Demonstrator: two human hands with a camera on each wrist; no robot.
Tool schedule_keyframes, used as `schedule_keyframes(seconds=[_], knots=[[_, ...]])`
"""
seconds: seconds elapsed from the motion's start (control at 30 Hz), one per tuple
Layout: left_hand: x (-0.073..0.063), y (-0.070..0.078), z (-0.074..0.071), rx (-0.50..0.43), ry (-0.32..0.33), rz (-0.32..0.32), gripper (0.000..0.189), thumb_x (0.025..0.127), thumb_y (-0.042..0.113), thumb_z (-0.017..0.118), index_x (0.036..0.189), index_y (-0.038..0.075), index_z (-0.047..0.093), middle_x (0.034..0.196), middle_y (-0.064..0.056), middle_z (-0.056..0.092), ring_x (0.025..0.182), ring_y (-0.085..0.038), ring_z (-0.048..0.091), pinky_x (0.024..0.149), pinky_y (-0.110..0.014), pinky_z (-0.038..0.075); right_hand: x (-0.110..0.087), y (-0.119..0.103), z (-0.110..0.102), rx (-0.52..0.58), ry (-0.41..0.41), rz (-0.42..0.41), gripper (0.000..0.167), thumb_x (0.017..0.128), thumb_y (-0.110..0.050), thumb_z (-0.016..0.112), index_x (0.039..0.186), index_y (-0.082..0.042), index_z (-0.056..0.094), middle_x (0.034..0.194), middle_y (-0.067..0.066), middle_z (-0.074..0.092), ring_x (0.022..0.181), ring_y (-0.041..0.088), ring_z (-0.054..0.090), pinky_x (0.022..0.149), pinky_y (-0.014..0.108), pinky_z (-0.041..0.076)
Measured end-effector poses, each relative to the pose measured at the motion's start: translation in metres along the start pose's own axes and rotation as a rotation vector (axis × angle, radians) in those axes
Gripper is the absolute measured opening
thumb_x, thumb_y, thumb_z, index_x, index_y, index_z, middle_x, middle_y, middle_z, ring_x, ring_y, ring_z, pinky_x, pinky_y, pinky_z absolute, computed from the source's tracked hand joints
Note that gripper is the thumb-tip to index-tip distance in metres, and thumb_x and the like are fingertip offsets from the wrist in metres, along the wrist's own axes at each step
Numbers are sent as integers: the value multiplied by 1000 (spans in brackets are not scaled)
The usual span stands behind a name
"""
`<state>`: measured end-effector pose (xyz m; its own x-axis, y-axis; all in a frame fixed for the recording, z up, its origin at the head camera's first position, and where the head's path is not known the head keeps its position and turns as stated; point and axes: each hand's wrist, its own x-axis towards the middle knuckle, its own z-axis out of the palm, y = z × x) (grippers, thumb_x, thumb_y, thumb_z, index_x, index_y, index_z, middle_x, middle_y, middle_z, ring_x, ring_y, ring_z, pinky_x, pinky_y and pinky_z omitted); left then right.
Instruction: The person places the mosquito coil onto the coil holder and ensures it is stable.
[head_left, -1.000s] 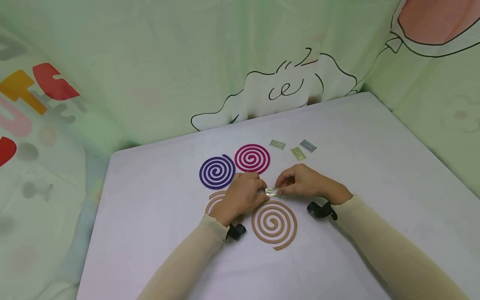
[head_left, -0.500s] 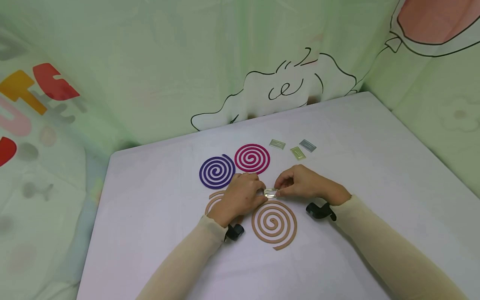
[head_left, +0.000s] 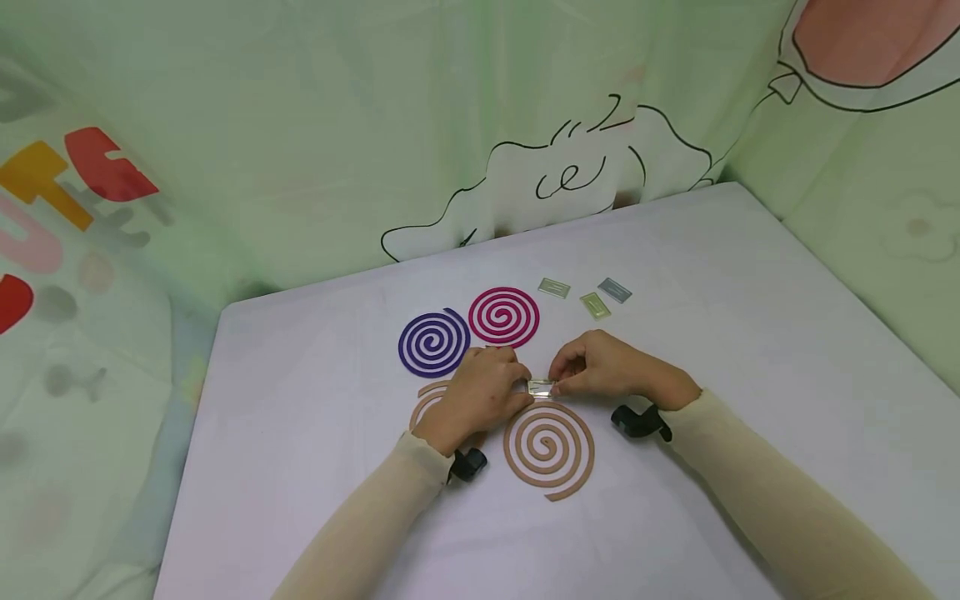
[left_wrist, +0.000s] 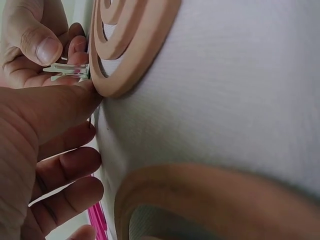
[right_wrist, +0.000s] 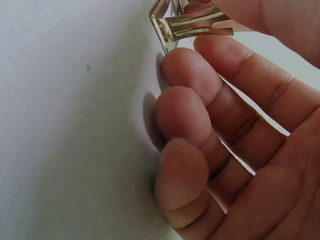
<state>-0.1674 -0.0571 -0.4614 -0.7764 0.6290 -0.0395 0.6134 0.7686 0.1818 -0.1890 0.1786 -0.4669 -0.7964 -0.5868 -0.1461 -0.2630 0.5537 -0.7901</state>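
Observation:
Both hands work on a small metal mosquito coil stand (head_left: 540,388) just beyond a brown mosquito coil (head_left: 545,442). My left hand (head_left: 480,392) pinches the stand's left end between thumb and fingers. At the other end, my right hand (head_left: 611,364) holds it with thumb and forefinger. Seen from the right wrist, the stand (right_wrist: 200,22) has a slotted tongue bent up from its plate, and the other right fingers curl close to the tabletop. The left wrist view shows the bent tongues (left_wrist: 72,70) beside the coil's outer ring.
A second brown coil (head_left: 429,390) lies partly hidden under my left hand. Beyond it are a purple coil (head_left: 432,342) and a pink coil (head_left: 503,316). Three flat metal stands (head_left: 554,288) lie at the back right of the white table (head_left: 300,433). A printed curtain (head_left: 337,150) hangs behind.
The stand and both hands have shifted very slightly toward me and left. Both hands keep their hold; the coils and flat stands stay put.

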Motion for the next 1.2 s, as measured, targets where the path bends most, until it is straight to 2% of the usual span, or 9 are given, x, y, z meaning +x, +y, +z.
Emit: schedule_keyframes(seconds=[0.27,0.43,0.57,0.73,0.83,0.97,1.2], knots=[[-4,-3,-1,-3,18,-4,30,96,40,75,119,21,79,105,5,66,98,-15,61,98,-39,46,4,-1,0,0,-12,-6,11,82,-14,87,89,-13,79,77,-8,70,75,13,62,67,23,52],[-13,-5,-3,9,24,-35,29,97,40,73,118,20,78,106,4,67,103,-16,63,100,-40,47,9,-3,1,-16,-21,-17,15,82,-16,87,94,-12,79,77,-7,68,76,13,62,68,24,52],[-22,0,-7,-2,19,-40,31,98,45,70,115,20,78,106,4,68,103,-18,65,100,-41,47,4,-1,0,-43,1,-19,18,83,-18,87,96,-12,76,77,-6,63,75,13,58,67,24,49],[-29,14,-7,77,-12,-37,48,91,64,71,112,21,75,107,4,66,103,-19,61,103,-41,44,-13,-1,-3,-78,-16,17,12,85,-19,84,86,-16,73,72,-7,60,71,11,55,63,24,46],[-31,22,-7,130,-62,-46,61,84,73,71,118,22,71,114,4,64,109,-20,58,109,-44,42,-22,-3,-4,-98,-55,29,12,86,-19,83,81,-19,72,67,-8,59,67,10,53,59,23,44],[-35,31,-6,135,-111,-62,82,76,78,76,134,21,64,126,3,61,120,-21,56,116,-50,38,-25,-5,-5,-117,-84,11,13,88,-22,82,80,-19,72,64,-10,56,64,7,51,56,23,41],[-33,43,4,133,-117,-40,99,69,82,78,145,23,55,138,5,58,128,-19,54,118,-51,37,-24,3,-6,-116,-112,3,12,88,-21,81,81,-17,72,64,-10,55,62,6,49,55,22,40]])
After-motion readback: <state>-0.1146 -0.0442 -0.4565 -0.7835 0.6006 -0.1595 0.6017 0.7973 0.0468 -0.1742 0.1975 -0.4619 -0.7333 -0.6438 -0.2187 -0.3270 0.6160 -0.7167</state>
